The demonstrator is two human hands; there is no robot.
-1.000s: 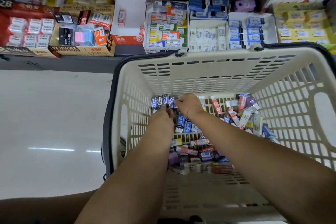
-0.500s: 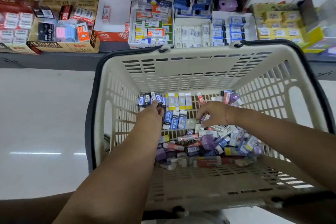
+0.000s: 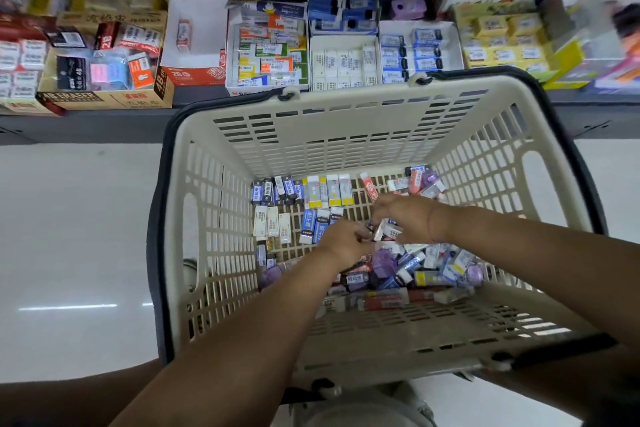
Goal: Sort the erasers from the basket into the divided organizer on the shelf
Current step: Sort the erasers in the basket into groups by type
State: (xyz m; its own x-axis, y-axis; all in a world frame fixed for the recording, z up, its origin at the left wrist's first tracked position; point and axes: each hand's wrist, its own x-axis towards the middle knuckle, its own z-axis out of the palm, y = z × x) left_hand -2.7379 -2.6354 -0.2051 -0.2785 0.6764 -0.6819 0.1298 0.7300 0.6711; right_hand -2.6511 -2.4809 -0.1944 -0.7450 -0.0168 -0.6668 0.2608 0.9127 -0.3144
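**Head view — both hands meet low inside the basket**

Head camera looks down into a cream slatted basket [image 3: 346, 121] with dark handles, standing on the pale floor [image 3: 69, 236] just in front of the shelf [image 3: 104, 125]. Both arms reach in from the near edge.

The right hand [image 3: 405, 215] has its fingers curled around a small white eraser [image 3: 382, 230], held just above the basket bottom. The left hand [image 3: 346, 243] sits right beside it, fingers curled toward the same piece — whether it grips anything cannot be told.

Erasers lie on the basket floor in two ways. At the far left they stand in tidy rows: dark blue sleeves [image 3: 277, 189], white-and-yellow ones [image 3: 329, 191] to their right, then cream ones [image 3: 272, 224] and blue-and-white ones [image 3: 317, 224] in a nearer row. To the near right is a loose pile [image 3: 415, 270] of purple, blue, white and red pieces.

On the shelf beyond the far rim sits the divided organizer [image 3: 391, 28], a white tray with white erasers in its left part and blue-labelled ones in its right. Open display boxes [image 3: 104, 97] of erasers flank it.
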